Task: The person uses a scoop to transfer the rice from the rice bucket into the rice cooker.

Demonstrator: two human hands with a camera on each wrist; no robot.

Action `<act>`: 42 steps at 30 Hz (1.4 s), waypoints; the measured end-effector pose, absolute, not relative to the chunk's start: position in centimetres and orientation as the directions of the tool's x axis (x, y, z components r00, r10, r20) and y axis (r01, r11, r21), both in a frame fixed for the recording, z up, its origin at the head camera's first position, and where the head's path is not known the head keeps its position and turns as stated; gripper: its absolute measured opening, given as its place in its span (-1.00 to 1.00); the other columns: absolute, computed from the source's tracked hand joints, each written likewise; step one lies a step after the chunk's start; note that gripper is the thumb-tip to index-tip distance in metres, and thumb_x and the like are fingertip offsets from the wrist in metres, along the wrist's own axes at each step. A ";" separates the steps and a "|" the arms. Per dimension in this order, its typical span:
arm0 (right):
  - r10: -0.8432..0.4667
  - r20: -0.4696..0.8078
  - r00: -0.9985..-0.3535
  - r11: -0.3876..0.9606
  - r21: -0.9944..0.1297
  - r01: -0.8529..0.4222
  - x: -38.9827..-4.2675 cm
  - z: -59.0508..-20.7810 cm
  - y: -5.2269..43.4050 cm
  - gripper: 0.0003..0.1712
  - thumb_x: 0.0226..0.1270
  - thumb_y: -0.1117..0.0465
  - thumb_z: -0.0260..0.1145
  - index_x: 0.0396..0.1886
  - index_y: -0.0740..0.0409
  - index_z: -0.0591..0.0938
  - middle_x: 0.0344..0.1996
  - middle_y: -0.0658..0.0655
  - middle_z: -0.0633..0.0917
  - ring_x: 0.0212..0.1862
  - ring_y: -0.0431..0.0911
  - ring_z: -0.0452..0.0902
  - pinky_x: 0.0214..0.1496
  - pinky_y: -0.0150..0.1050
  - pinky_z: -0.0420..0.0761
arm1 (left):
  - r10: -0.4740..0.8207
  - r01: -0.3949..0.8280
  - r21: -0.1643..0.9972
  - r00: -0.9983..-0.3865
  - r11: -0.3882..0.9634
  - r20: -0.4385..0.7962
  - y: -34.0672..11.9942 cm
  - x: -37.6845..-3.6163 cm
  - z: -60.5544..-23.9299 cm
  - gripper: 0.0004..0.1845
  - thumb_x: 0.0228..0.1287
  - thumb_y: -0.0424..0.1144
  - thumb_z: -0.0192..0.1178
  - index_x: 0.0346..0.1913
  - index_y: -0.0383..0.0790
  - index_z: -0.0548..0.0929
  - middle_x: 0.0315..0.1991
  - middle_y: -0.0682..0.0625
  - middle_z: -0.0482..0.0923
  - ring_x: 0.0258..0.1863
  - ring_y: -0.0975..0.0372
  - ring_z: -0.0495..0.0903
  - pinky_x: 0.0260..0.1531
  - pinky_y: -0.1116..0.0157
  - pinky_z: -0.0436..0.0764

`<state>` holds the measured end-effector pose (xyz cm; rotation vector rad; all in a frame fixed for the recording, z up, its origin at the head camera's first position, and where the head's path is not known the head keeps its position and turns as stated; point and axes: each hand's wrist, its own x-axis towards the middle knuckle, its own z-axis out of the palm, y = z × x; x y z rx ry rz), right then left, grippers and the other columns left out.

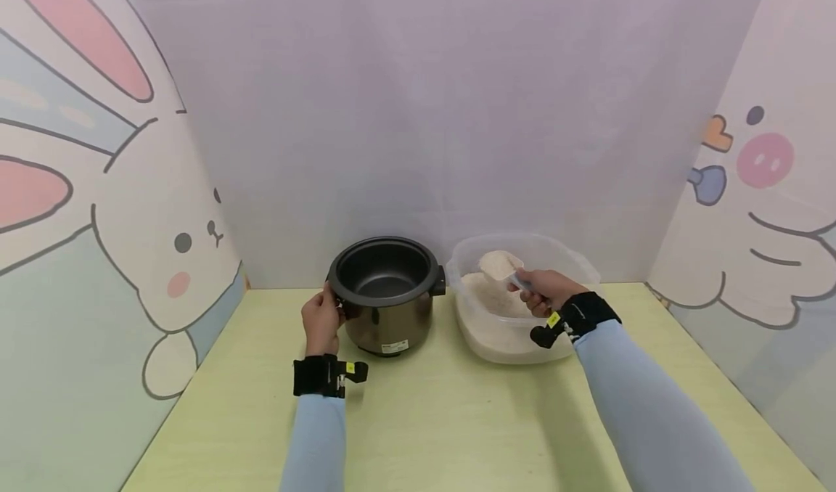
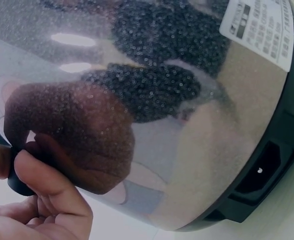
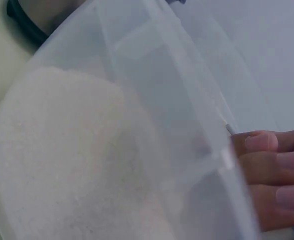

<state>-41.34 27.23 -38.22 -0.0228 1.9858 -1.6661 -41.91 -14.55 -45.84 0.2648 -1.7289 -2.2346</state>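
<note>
While your left hand [image 1: 321,323] gripped the pot [image 1: 400,325] | your right hand [image 1: 551,291] held the scoop [image 1: 517,281] | rice [image 1: 499,263] was loaded, pot looked unfilled

Plain pale-blue sleeves, left sleeve [image 1: 315,441] and right sleeve [image 1: 653,405], meet wide black bands, left band [image 1: 313,376] and right band [image 1: 593,312], the former's black camera [image 1: 357,372] jutting right, the latter's camera [image 1: 543,336] left, each with a yellow tag [image 1: 350,368] whose mark is too small to read.
</note>
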 end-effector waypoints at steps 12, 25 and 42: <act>-0.244 -0.407 -0.880 -0.022 -0.905 0.425 -40.6 -35.6 26.6 -0.46 0.74 -0.10 -0.39 0.01 0.21 0.37 -0.62 -0.11 0.35 -0.70 -0.33 0.14 -0.66 -0.47 0.22 | -0.354 0.136 0.965 -0.934 -0.223 0.050 -14.5 -42.0 -45.9 -0.53 0.59 0.05 0.06 -0.41 -0.26 0.50 -0.56 0.07 0.35 -0.65 0.31 0.40 -0.55 0.36 0.51; -0.268 -0.341 -0.901 -0.220 -0.889 0.402 -39.7 -31.6 21.7 -0.52 0.72 -0.11 -0.29 0.01 0.21 0.34 -0.57 -0.07 0.33 -0.67 -0.33 0.15 -0.63 -0.48 0.20 | -0.362 0.133 0.971 -0.931 -0.201 0.053 -14.5 -42.0 -46.1 -0.55 0.60 0.03 0.06 -0.37 -0.27 0.54 -0.51 0.04 0.39 -0.63 0.31 0.44 -0.54 0.37 0.55; -0.334 -0.284 -0.899 -0.154 -0.924 0.349 -38.9 -30.6 14.4 -0.71 0.76 0.09 -0.15 -0.02 0.24 0.34 -0.56 -0.08 0.30 -0.68 -0.34 0.10 -0.65 -0.48 0.13 | -0.366 0.135 0.981 -0.927 -0.138 0.076 -14.2 -41.9 -46.2 -0.52 0.61 0.03 0.04 -0.22 -0.39 0.63 -0.49 0.00 0.49 -0.58 0.30 0.55 -0.51 0.38 0.62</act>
